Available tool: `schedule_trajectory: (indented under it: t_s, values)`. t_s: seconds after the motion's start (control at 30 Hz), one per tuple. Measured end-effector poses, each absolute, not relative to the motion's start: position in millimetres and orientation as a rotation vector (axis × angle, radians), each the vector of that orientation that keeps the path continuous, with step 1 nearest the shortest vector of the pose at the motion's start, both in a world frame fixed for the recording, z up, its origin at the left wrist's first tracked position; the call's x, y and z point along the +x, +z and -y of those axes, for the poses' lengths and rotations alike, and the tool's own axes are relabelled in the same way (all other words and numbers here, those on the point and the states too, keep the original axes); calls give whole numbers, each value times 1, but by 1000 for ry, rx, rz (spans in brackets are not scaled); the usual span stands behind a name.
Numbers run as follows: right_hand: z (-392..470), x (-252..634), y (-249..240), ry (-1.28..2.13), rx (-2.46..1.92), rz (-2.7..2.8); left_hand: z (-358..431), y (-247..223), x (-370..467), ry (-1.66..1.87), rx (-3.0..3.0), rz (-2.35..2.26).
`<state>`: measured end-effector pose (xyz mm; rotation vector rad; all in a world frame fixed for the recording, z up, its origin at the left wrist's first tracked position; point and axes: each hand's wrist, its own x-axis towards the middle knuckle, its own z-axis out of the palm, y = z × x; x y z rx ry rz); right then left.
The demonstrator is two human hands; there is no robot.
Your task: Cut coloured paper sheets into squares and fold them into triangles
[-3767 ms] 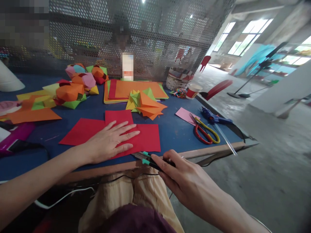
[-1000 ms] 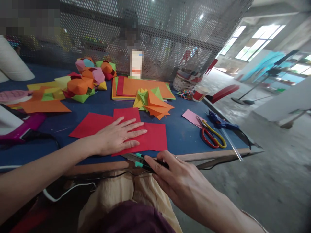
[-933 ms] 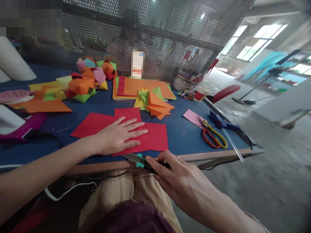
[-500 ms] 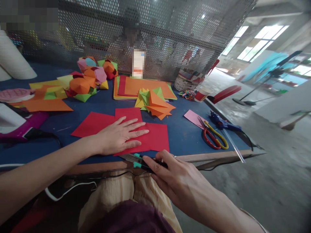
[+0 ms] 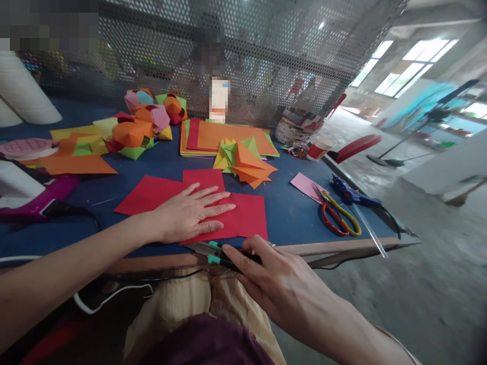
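Observation:
Spread flat, my left hand [image 5: 196, 213] presses on red paper [image 5: 249, 215] near the table's front edge. The red sheets overlap, and the hand covers part of them. My right hand [image 5: 270, 268] is closed around scissors [image 5: 207, 248] with black and teal handles. Their blades point left at the lower edge of the red paper, just over the table edge. The blade tips reach the paper's near corner; I cannot tell whether paper lies between them. Fingers hide most of the handles.
Folded orange and green paper [image 5: 249, 165] lies beyond the red sheets, before a stack of coloured paper [image 5: 232, 136]. Paper balls [image 5: 133, 133] sit at the back left. Rightward are red-and-yellow-handled scissors [image 5: 344, 220], a blue glue gun [image 5: 353, 192] and a paper cup [image 5: 321, 148].
The view has shifted slightly, so the table's things appear a little further right. My right hand and the scissors have moved slightly left relative to the paper. My left hand stays flat on it.

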<state>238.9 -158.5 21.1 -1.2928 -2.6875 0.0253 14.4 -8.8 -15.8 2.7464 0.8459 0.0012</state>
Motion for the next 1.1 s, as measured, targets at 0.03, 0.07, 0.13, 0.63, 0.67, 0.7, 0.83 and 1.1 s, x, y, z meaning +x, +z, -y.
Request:
schedule_trajectory:
  t_s: [0.03, 0.07, 0.13, 0.63, 0.67, 0.7, 0.83, 1.1]
  values:
    - [159, 239, 22, 35, -1299, 2686, 9, -16, 15, 0, 2745, -847]
    - [159, 239, 22, 42, -1306, 2685, 9, -15, 15, -1, 2745, -848]
    - [159, 238, 24, 40, -1311, 2687, 9, -15, 15, -4, 2742, -849]
    - [173, 256, 38, 381, -1209, 2617, 9, -13, 14, 51, 2734, -845]
    - [173, 264, 38, 363, -1237, 2561, 9, -14, 14, 60, 2737, -842]
    - [172, 273, 37, 311, -1275, 2495, 9, -15, 14, 67, 2740, -839]
    - [152, 315, 25, -40, -1501, 2235, 8, -16, 13, 108, 2749, -847]
    - [112, 352, -11, -378, -1887, 1971, 28, -9, 11, 507, 2715, -1223]
